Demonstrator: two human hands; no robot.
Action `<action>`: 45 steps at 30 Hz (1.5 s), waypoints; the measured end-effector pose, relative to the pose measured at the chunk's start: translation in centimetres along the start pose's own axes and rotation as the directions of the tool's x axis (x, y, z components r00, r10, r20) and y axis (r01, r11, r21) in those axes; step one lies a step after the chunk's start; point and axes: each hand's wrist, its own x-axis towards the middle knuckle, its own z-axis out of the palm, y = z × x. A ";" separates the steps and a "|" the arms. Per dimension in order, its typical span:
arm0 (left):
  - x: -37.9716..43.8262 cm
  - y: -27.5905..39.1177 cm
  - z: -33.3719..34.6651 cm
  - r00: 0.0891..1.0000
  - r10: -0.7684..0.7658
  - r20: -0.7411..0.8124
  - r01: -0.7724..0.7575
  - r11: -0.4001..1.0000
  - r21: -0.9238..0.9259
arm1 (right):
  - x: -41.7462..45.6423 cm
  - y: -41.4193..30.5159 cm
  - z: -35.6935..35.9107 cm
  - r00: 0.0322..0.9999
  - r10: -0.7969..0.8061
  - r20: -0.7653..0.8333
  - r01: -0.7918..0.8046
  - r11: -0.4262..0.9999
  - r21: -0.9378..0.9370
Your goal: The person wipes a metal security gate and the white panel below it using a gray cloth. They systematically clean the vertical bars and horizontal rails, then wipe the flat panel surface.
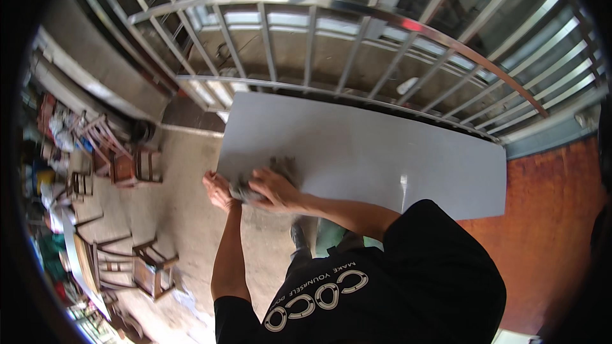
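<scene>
A smooth light-grey tabletop (354, 153) stretches in front of me. My right hand (276, 190) presses a crumpled grey-brown cloth (285, 168) onto its near left corner, and part of the cloth bunches under the fingers. The hand and cloth are blurred. My left hand (219, 191) is at the table's left edge, beside the same corner, with its fingers bent. Whether it grips the edge or only touches it, I cannot tell.
A metal railing (311, 43) runs along the table's far side. Wooden chairs (153, 267) and stacked wooden furniture (119, 162) stand on the concrete floor (191, 229) to the left. A reddish-brown wooden surface (550, 229) lies on the right.
</scene>
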 end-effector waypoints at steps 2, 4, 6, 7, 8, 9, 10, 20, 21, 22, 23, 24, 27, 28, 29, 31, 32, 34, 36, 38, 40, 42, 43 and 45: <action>-0.1 -0.4 0.3 0.995 0.094 -0.020 -0.094 0.995 0.028 | -6.3 -1.0 -3.1 0.974 -0.028 0.223 0.017 0.998 0.055; 0.0 -0.7 0.6 0.995 0.095 0.037 -0.098 0.992 0.083 | -12.5 -1.7 -6.3 0.939 -0.086 0.333 0.056 0.993 0.101; 0.1 -0.8 0.4 0.991 0.117 0.060 -0.127 0.972 0.200 | -17.7 -1.8 -10.7 0.930 -0.016 0.368 -0.009 0.998 0.066; 0.3 -0.6 0.2 0.988 0.144 0.056 -0.154 0.946 0.285 | -20.1 -2.1 -13.2 0.882 0.141 0.450 -0.160 0.987 0.004; 0.3 -0.2 0.0 0.984 0.141 0.107 -0.171 0.915 0.365 | -22.0 -1.8 -16.2 0.821 0.265 0.505 -0.297 0.955 -0.019; 0.4 0.5 -0.1 0.981 0.156 0.113 -0.189 0.891 0.413 | -23.6 -1.4 -19.4 0.672 0.427 0.605 -0.479 0.874 -0.085; 0.4 1.5 -0.3 0.938 0.336 0.086 -0.343 0.861 0.376 | -25.1 -0.9 -22.9 0.625 0.537 0.566 -0.594 0.798 -0.102; -21.8 25.5 2.8 -0.209 0.687 0.696 -0.138 0.683 -0.717 | -29.7 -3.8 -36.2 0.502 0.830 -0.245 -0.530 0.519 0.671; -24.7 27.3 2.0 -0.260 0.762 0.593 -0.120 0.584 -0.803 | -29.9 -4.5 -37.2 0.506 0.808 -0.302 -0.522 0.566 0.638; -27.5 29.2 1.4 -0.240 0.765 0.598 -0.130 0.585 -0.801 | -30.0 -5.1 -38.0 0.552 0.728 -0.406 -0.470 0.674 0.570; -29.8 31.1 0.9 -0.226 0.830 0.510 -0.123 0.495 -0.860 | -30.3 -5.7 -38.7 0.582 0.642 -0.499 -0.414 0.762 0.497; -31.7 32.8 0.7 -0.264 0.786 0.559 -0.104 0.553 -0.827 | -30.9 -6.4 -39.2 0.610 0.593 -0.525 -0.346 0.796 0.497; -35.4 36.9 0.9 -0.314 0.734 0.602 -0.150 0.588 -0.795 | -33.6 -6.6 -40.7 0.580 0.585 -0.566 -0.055 0.722 0.690; -36.0 37.9 1.1 -0.287 0.727 0.624 -0.219 0.585 -0.781 | -34.8 -5.9 -41.4 0.521 0.598 -0.609 -0.041 0.730 0.682; -36.5 38.7 1.3 -0.256 0.719 0.646 -0.286 0.582 -0.761 | -36.1 -5.0 -42.0 0.444 0.648 -0.619 -0.088 0.719 0.689; -36.6 40.4 1.5 -0.137 0.769 0.625 -0.029 0.628 -0.778 | -39.0 -2.7 -43.1 0.300 0.703 -0.645 -0.177 0.706 0.686; -36.8 41.2 1.4 -0.064 0.729 0.681 0.060 0.684 -0.727 | -40.4 -1.7 -43.3 0.279 0.788 -0.549 -0.234 0.611 0.756; -37.4 42.4 1.0 -0.077 0.733 0.676 0.351 0.654 -0.670 | -42.1 -0.5 -42.0 0.463 0.725 -0.510 -0.381 0.682 0.624; -38.7 43.5 0.5 -0.100 0.721 0.686 0.473 0.641 -0.604 | -42.8 0.4 -39.7 0.615 0.662 -0.428 -0.545 0.749 0.376; -40.3 44.4 0.5 -0.161 0.729 0.666 0.301 0.678 -0.670 | -42.1 1.0 -36.3 0.622 0.659 -0.422 -0.498 0.749 0.437; -41.3 44.8 1.1 -0.243 0.664 0.707 0.118 0.743 -0.658 | -42.6 2.1 -34.4 0.539 0.764 -0.355 -0.445 0.616 0.650; -41.2 44.2 2.1 -0.232 0.710 0.665 0.220 0.704 -0.675 | -44.1 3.9 -34.4 0.445 0.841 -0.307 -0.344 0.478 0.808; -41.1 43.6 2.9 -0.228 0.748 0.623 0.287 0.663 -0.691 | -45.3 4.9 -35.1 0.346 0.881 -0.323 -0.270 0.424 0.865; -39.2 42.2 4.9 -0.068 0.823 0.564 -0.026 0.564 -0.825 | -48.6 7.0 -37.6 0.174 0.921 -0.349 -0.166 0.377 0.911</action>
